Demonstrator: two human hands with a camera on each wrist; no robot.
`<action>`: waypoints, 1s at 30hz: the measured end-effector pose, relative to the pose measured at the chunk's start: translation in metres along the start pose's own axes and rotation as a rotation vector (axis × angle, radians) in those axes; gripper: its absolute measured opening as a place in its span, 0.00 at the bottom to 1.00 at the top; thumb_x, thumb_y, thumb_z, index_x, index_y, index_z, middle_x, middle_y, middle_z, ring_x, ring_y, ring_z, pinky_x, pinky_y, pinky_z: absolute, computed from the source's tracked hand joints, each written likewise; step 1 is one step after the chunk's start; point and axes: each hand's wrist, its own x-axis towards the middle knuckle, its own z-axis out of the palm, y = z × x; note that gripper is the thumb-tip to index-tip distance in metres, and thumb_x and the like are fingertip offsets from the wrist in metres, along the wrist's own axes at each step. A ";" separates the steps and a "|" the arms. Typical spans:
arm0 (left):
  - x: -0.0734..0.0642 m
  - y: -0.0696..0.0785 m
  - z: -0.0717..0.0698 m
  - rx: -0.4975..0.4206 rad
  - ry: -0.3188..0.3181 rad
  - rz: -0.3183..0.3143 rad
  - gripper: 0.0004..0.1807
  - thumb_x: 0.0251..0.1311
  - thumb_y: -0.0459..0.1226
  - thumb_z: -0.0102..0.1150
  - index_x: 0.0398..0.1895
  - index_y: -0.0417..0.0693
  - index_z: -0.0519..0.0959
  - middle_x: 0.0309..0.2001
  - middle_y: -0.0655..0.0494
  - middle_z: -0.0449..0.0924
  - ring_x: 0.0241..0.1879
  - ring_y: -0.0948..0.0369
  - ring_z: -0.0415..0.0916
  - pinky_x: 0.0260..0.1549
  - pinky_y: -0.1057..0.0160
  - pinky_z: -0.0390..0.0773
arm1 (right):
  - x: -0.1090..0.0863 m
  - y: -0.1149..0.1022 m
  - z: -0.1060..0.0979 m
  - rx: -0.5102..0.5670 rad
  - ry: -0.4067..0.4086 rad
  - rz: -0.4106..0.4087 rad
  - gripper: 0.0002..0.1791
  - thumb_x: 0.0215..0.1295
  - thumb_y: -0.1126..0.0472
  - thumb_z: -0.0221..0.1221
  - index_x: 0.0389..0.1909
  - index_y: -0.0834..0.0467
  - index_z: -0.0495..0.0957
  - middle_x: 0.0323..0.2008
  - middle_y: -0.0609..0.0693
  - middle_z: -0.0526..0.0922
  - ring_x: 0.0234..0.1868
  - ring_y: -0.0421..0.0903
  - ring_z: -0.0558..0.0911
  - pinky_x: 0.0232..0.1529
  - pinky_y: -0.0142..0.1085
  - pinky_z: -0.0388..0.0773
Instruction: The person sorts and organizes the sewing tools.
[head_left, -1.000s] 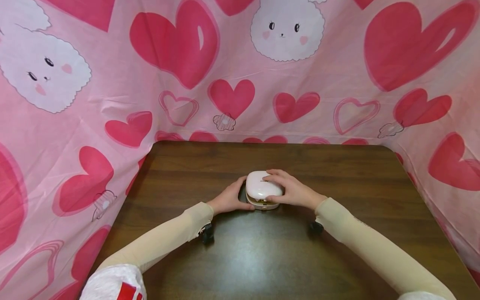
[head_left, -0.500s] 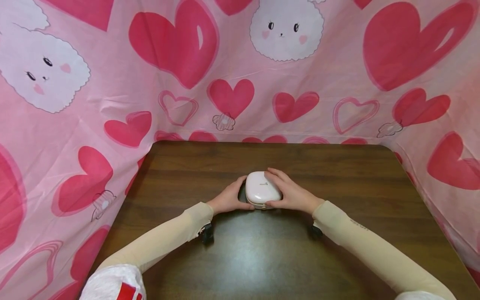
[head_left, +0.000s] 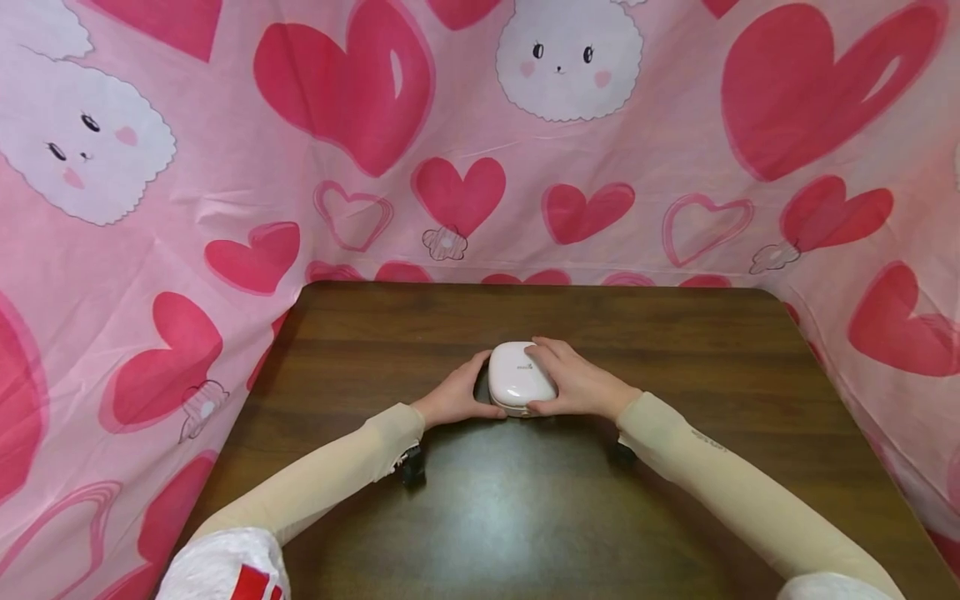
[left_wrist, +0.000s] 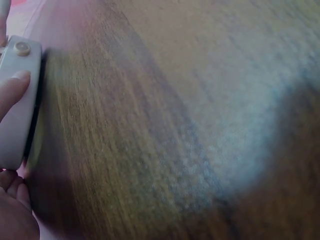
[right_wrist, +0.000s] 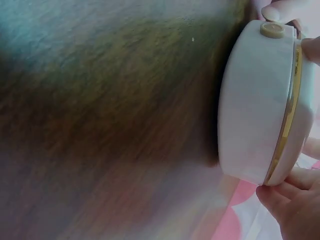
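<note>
A white, rounded case (head_left: 520,373) with a lid sits on the table in the head view, its lid down on its base. My left hand (head_left: 456,397) grips the left side, thumb at the front and fingers behind. On the other side my right hand (head_left: 587,382) holds the lid between its thumb at the front and its fingers at the back. A gold band (right_wrist: 286,122) runs along the seam in the right wrist view. The small round button (right_wrist: 272,30) is on the base's front. In the left wrist view, my thumb lies on the base (left_wrist: 19,120).
The dark wooden table (head_left: 480,517) extends all round the case. Pink cloth (head_left: 510,142) printed with hearts and white animal faces hangs behind it and along both sides. Sleeves and dark wrist straps cover both forearms.
The case's lid, raised at the front a second ago with gold showing inside, has come down onto the base under my right hand. My left hand has stayed on the case's side.
</note>
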 end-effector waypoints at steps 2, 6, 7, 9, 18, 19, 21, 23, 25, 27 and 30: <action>-0.001 0.000 0.000 -0.007 -0.002 0.001 0.61 0.51 0.51 0.81 0.81 0.44 0.53 0.76 0.45 0.62 0.72 0.50 0.64 0.72 0.48 0.65 | 0.001 -0.001 0.000 -0.020 -0.003 -0.004 0.50 0.59 0.38 0.72 0.74 0.59 0.63 0.74 0.64 0.63 0.71 0.60 0.66 0.66 0.55 0.74; -0.002 0.002 -0.001 -0.009 -0.011 -0.003 0.61 0.51 0.51 0.81 0.81 0.44 0.53 0.77 0.45 0.62 0.73 0.50 0.64 0.72 0.49 0.64 | 0.003 -0.002 0.000 -0.051 -0.006 -0.003 0.52 0.57 0.37 0.72 0.75 0.59 0.63 0.73 0.64 0.65 0.71 0.60 0.67 0.66 0.55 0.74; -0.002 0.002 -0.001 -0.007 -0.010 -0.005 0.61 0.51 0.51 0.81 0.81 0.44 0.53 0.76 0.45 0.62 0.73 0.50 0.64 0.72 0.49 0.64 | 0.003 -0.002 0.000 -0.056 -0.005 -0.002 0.52 0.57 0.37 0.72 0.75 0.59 0.63 0.73 0.64 0.65 0.70 0.60 0.67 0.66 0.55 0.74; -0.003 0.002 -0.001 -0.003 -0.013 -0.009 0.61 0.51 0.51 0.81 0.82 0.44 0.53 0.77 0.45 0.62 0.73 0.51 0.63 0.72 0.49 0.64 | 0.004 -0.002 -0.001 -0.063 -0.008 0.000 0.53 0.56 0.36 0.72 0.75 0.60 0.63 0.73 0.64 0.65 0.70 0.60 0.67 0.66 0.56 0.74; -0.001 0.000 -0.002 -0.001 -0.001 0.007 0.61 0.51 0.51 0.81 0.81 0.44 0.53 0.76 0.45 0.62 0.72 0.50 0.65 0.71 0.48 0.66 | 0.002 -0.001 -0.002 -0.008 -0.038 0.023 0.54 0.59 0.37 0.71 0.79 0.57 0.59 0.76 0.64 0.59 0.72 0.61 0.65 0.66 0.58 0.73; 0.000 -0.001 -0.002 0.004 -0.001 0.007 0.61 0.51 0.51 0.81 0.81 0.44 0.53 0.76 0.45 0.62 0.72 0.50 0.65 0.72 0.48 0.65 | 0.001 0.000 -0.001 0.003 -0.046 0.033 0.54 0.59 0.37 0.71 0.80 0.56 0.58 0.77 0.63 0.58 0.73 0.61 0.64 0.67 0.58 0.72; 0.000 -0.003 -0.002 0.003 0.000 0.006 0.61 0.51 0.51 0.81 0.81 0.44 0.53 0.76 0.45 0.63 0.72 0.50 0.65 0.72 0.48 0.65 | 0.000 0.001 0.000 0.019 -0.060 0.047 0.55 0.60 0.36 0.70 0.81 0.54 0.56 0.79 0.61 0.55 0.74 0.60 0.62 0.68 0.57 0.71; 0.000 -0.004 -0.001 0.004 0.000 0.003 0.61 0.51 0.51 0.82 0.81 0.43 0.53 0.76 0.45 0.62 0.72 0.50 0.64 0.72 0.47 0.65 | -0.001 0.003 0.002 0.040 -0.063 0.048 0.56 0.60 0.35 0.70 0.82 0.53 0.55 0.80 0.60 0.53 0.76 0.60 0.61 0.69 0.58 0.70; 0.000 -0.004 -0.001 0.003 0.000 0.002 0.61 0.51 0.51 0.82 0.81 0.44 0.53 0.76 0.45 0.62 0.72 0.50 0.64 0.72 0.47 0.65 | -0.003 0.005 0.003 0.051 -0.058 0.044 0.57 0.60 0.34 0.70 0.82 0.52 0.54 0.81 0.59 0.52 0.77 0.59 0.60 0.70 0.58 0.69; 0.000 -0.003 0.000 0.005 0.000 0.002 0.61 0.51 0.51 0.82 0.81 0.44 0.53 0.76 0.45 0.62 0.72 0.50 0.64 0.72 0.48 0.65 | -0.004 0.007 0.003 0.070 -0.048 0.037 0.57 0.60 0.34 0.70 0.82 0.52 0.53 0.81 0.59 0.51 0.77 0.59 0.59 0.70 0.58 0.68; 0.001 -0.002 0.000 0.001 -0.006 0.005 0.61 0.51 0.51 0.81 0.82 0.46 0.52 0.77 0.46 0.62 0.73 0.51 0.64 0.73 0.48 0.64 | -0.007 0.009 0.004 0.111 -0.026 0.036 0.59 0.60 0.36 0.72 0.83 0.54 0.52 0.82 0.60 0.49 0.78 0.59 0.58 0.71 0.58 0.67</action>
